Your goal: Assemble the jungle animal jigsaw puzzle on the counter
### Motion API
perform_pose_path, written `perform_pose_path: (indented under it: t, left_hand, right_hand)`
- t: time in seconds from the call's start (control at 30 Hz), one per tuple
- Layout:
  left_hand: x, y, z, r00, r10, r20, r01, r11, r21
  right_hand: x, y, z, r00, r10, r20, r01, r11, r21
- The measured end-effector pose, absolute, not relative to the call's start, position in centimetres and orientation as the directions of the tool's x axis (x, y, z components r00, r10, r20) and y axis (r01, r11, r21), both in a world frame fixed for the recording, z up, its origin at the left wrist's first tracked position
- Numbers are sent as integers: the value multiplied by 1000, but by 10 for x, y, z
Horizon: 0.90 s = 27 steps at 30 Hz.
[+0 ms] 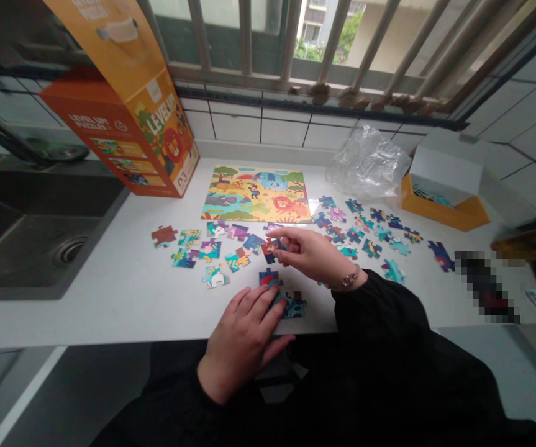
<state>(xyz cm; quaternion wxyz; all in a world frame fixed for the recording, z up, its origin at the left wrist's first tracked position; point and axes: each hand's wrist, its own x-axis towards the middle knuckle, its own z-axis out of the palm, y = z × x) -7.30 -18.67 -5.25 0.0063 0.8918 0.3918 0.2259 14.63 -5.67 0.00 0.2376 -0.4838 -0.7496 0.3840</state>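
Observation:
My left hand (244,332) lies with fingers stretched over a small group of joined puzzle pieces (294,305) near the counter's front edge. Part of that group is hidden under the fingers; a red and blue piece (268,277) shows above them. Just beyond it, my right hand (312,253) has thumb and index finger closed on a dark red and blue puzzle piece (270,249). Loose pieces lie close by, among them a yellow and teal one (238,259), a white and teal one (216,277) and a brown one (164,236).
A picture board (257,195) with animals lies at the back. An orange puzzle box (141,136) stands left of it, beside the sink (30,248). Several more pieces (371,248) spread rightward. Behind them are a clear plastic bag (367,164) and an open yellow box (449,211).

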Motion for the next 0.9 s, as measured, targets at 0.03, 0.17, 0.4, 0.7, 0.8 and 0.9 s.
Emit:
perform_pose_path:
  t: [0.03, 0.17, 0.4, 0.7, 0.8, 0.9]
  left_hand:
    - [-73, -187, -53, 591, 700, 400, 696, -694, 186]
    - [-72, -187, -52, 591, 694, 411, 696, -696, 175]
    - [-72, -188, -52, 597, 701, 391, 699, -693, 175]
    - [-72, -189, -54, 591, 712, 379, 705, -684, 186]
    - [-72, -189, -53, 587, 717, 376, 706, -681, 195]
    - [-72, -189, -51, 590, 718, 368, 705, -681, 199]
  right_hand:
    - [142, -59, -8, -402, 915, -27, 464, 179, -867]
    - [130, -66, -31, -312, 950, 36, 471, 188, -862]
    - [131, -63, -34, -282, 956, 87, 628, 252, -736]
    - [134, -63, -39, -333, 936, 116, 638, 314, -703]
    - [134, -63, -38, -366, 918, 156, 667, 375, -643]
    - [135, -64, -37, -393, 904, 169, 696, 413, -587]
